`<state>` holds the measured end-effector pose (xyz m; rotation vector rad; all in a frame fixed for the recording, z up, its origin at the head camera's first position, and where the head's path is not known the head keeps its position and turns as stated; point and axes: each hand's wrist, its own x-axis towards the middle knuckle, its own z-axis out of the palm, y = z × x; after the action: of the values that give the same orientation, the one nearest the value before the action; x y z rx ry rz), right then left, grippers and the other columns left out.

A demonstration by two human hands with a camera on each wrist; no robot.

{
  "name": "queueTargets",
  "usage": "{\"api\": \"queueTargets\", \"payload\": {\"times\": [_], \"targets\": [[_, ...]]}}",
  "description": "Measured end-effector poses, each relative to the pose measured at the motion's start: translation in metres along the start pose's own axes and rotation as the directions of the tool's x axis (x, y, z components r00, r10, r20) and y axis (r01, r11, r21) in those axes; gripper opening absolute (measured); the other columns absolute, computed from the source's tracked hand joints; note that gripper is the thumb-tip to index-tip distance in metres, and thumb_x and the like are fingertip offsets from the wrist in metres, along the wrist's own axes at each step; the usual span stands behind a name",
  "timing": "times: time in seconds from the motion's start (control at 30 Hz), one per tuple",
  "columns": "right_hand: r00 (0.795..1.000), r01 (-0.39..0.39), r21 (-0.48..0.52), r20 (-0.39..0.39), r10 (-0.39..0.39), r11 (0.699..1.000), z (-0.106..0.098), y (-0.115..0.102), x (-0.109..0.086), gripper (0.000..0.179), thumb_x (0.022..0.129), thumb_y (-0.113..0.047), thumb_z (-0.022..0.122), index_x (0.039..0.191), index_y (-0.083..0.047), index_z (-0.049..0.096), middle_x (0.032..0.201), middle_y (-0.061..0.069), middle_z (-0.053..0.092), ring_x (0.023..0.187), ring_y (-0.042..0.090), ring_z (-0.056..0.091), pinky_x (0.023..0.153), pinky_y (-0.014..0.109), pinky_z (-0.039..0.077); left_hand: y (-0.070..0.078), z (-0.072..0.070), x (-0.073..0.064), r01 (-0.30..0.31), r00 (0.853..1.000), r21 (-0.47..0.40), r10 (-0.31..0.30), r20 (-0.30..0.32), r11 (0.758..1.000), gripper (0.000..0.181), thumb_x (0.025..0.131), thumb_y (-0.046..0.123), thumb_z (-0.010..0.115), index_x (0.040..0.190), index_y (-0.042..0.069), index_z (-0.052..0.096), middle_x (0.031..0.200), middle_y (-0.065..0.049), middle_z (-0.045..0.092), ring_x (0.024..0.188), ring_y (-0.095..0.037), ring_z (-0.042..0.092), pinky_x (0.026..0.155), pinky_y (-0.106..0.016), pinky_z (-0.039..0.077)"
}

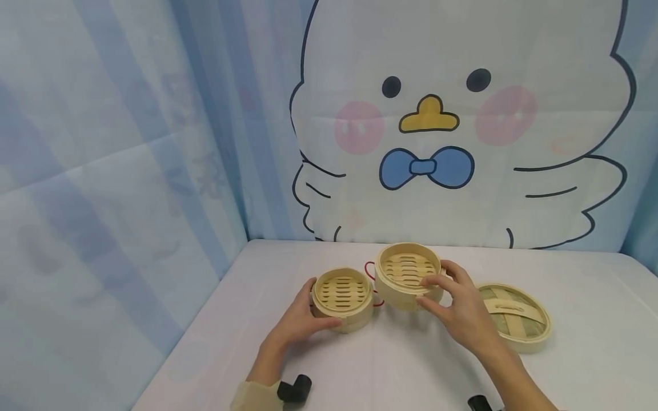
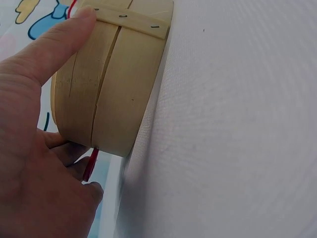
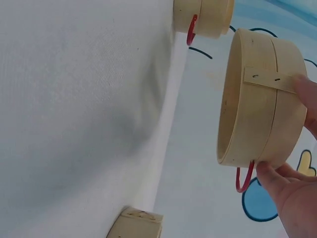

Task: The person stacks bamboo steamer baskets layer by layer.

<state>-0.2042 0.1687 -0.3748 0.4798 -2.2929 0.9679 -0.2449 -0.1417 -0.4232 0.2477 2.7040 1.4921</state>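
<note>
A round bamboo steamer basket (image 1: 342, 311) with a slatted inside stands on the table, and my left hand (image 1: 303, 319) grips its side, thumb along the front and fingers behind. In the left wrist view the thumb lies on the stapled band of this basket (image 2: 111, 89), near a red loop. My right hand (image 1: 460, 305) holds a second steamer basket (image 1: 401, 291) by its right side, raised above the table. From the right wrist camera this basket (image 3: 262, 104) is tilted, with its hollow underside and a red loop handle showing.
A round bamboo lid (image 1: 514, 317) with a woven top and strap handle lies on the table to the right, beside my right forearm. The white table (image 1: 390, 371) ends at a curtain (image 1: 319, 217) with a cartoon bird print.
</note>
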Motion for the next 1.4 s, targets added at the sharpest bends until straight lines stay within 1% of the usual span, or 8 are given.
{"api": "queueTargets", "payload": {"times": [0.3,0.67,1.0,1.17,1.4], "targets": [[1.000,-0.028,0.006,0.011,0.028,1.000,0.001,-0.005,0.003,0.025,0.077,-0.005,0.087,0.096,-0.010,0.073,0.132,0.025,0.052,0.123,0.046,0.047,0.096,0.065,0.043,-0.002,-0.002,0.000,0.005,1.000,0.001,-0.005,0.005,1.000,0.120,0.072,0.037,0.093,0.159,0.001,0.019,0.161,-0.021,0.029,0.148,-0.040,0.024,0.117,-0.061,0.020],[1.000,-0.013,0.017,0.007,0.013,1.000,0.006,-0.009,0.006,0.026,0.077,-0.005,0.087,0.097,-0.009,0.073,0.132,0.025,0.053,0.124,0.046,0.048,0.095,0.067,0.043,0.000,-0.004,-0.001,0.000,1.000,0.003,0.000,0.016,1.000,0.119,0.073,0.037,0.092,0.159,0.001,0.018,0.161,-0.022,0.027,0.148,-0.040,0.023,0.117,-0.060,0.019],[0.999,-0.041,0.029,0.030,0.041,0.999,0.009,-0.016,0.012,0.025,0.079,-0.005,0.086,0.100,-0.009,0.073,0.137,0.023,0.050,0.128,0.045,0.046,0.099,0.069,0.041,-0.001,-0.003,0.001,-0.007,1.000,0.011,0.007,0.022,1.000,0.118,0.074,0.037,0.091,0.159,0.000,0.018,0.161,-0.021,0.028,0.148,-0.040,0.023,0.118,-0.059,0.020],[0.999,-0.037,0.024,0.029,0.036,0.999,0.011,-0.018,0.014,0.025,0.079,-0.005,0.086,0.099,-0.008,0.073,0.140,0.024,0.049,0.130,0.048,0.045,0.099,0.069,0.041,-0.001,-0.004,0.001,-0.008,1.000,0.012,0.008,0.023,1.000,0.118,0.074,0.037,0.091,0.159,0.000,0.018,0.161,-0.021,0.027,0.148,-0.039,0.024,0.118,-0.059,0.020],[0.999,-0.040,0.021,0.038,0.039,0.999,0.012,-0.021,0.016,0.026,0.080,-0.005,0.085,0.102,-0.007,0.072,0.137,0.020,0.054,0.130,0.047,0.048,0.098,0.067,0.043,0.000,-0.005,0.001,-0.014,1.000,-0.003,0.014,0.026,1.000,0.117,0.075,0.036,0.091,0.159,0.000,0.018,0.161,-0.021,0.027,0.148,-0.039,0.023,0.118,-0.059,0.019]]}}
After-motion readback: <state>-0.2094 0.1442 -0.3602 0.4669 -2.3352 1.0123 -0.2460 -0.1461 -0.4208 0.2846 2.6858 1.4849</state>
